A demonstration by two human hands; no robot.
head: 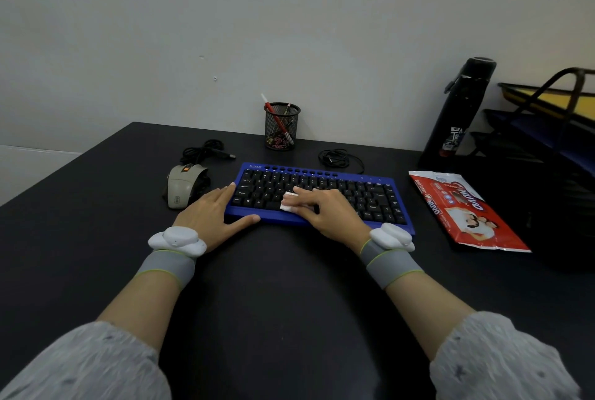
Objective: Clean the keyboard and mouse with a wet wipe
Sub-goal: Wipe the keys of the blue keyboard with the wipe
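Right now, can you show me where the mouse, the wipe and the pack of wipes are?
mouse (182,186), head view, on its grey top shell.
wipe (287,205), head view, on the white fold under the right hand's fingers.
pack of wipes (467,212), head view, on its red front.

"NUVO" in white on the red wet-wipe pack, keyboard brand mark and bottle lettering too small to read

A dark table carries a blue keyboard, a grey mouse at its left, a mesh pen cup, two coiled cables, a black bottle, a red wipes packet and a stacked tray rack.
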